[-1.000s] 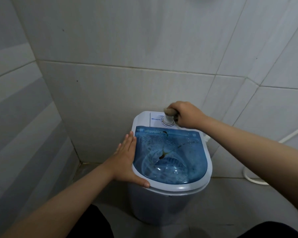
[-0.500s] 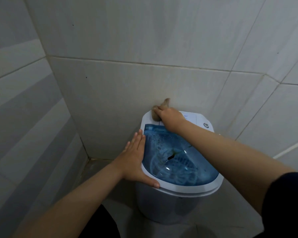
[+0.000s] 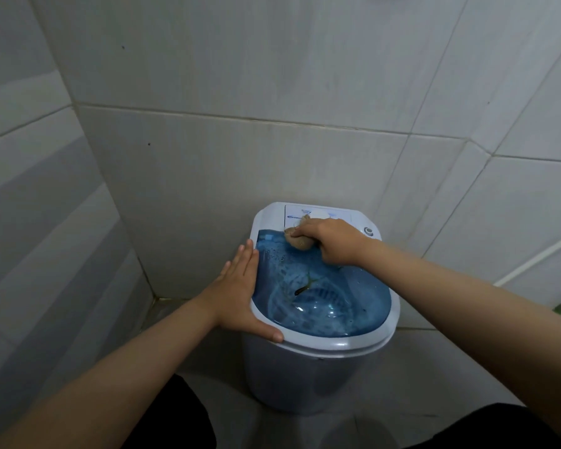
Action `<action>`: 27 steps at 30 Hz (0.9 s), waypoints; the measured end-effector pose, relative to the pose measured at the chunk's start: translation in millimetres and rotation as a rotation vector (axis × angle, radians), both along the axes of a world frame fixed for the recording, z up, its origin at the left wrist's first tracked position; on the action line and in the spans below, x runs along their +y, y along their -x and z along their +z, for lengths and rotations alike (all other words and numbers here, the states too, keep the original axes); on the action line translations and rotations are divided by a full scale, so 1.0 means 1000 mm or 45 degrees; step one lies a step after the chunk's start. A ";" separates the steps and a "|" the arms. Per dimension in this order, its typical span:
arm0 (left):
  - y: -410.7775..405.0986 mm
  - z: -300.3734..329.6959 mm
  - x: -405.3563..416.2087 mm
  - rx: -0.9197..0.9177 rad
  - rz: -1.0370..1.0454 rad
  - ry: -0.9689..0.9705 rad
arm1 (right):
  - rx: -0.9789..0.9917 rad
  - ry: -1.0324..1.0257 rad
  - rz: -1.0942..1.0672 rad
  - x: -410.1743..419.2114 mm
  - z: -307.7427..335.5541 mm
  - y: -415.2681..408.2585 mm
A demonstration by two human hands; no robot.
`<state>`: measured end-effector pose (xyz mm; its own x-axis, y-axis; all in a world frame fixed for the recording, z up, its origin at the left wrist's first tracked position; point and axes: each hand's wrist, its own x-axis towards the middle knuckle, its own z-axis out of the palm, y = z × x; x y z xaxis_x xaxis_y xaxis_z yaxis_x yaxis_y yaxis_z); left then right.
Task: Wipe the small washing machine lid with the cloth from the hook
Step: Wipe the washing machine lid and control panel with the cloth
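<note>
A small white washing machine (image 3: 318, 377) stands on the floor in a tiled corner. Its lid (image 3: 331, 296) is clear blue plastic in a white rim, with water drops and a dark speck on it. My right hand (image 3: 334, 241) is closed around a bunched beige cloth (image 3: 300, 239) and presses it on the lid's back edge, just below the white control panel (image 3: 318, 212). My left hand (image 3: 240, 293) lies flat against the lid's left rim, fingers straight, thumb hooked over the front edge.
Grey tiled walls (image 3: 240, 124) close in behind and to the left of the machine. A white hose (image 3: 538, 257) runs along the wall at the right. A round button (image 3: 369, 231) sits on the panel's right end.
My right hand with the cloth slid from the dial to the panel's back left corner, then came forward onto the lid's back edge. My left hand stayed on the left rim.
</note>
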<state>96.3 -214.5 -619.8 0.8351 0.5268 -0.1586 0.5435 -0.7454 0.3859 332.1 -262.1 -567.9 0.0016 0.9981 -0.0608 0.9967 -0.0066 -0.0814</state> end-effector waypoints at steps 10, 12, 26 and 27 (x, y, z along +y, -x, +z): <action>0.000 -0.001 0.002 0.007 -0.010 -0.019 | 0.021 -0.067 -0.311 -0.053 0.012 -0.038; -0.001 -0.002 0.002 0.003 -0.014 -0.021 | 0.095 -0.175 -0.402 -0.058 0.006 -0.028; -0.003 0.000 0.002 0.027 -0.017 -0.017 | 0.087 -0.056 0.099 -0.068 -0.012 0.043; -0.003 0.000 0.002 0.029 -0.017 -0.019 | 0.097 -0.049 0.124 -0.070 -0.013 0.044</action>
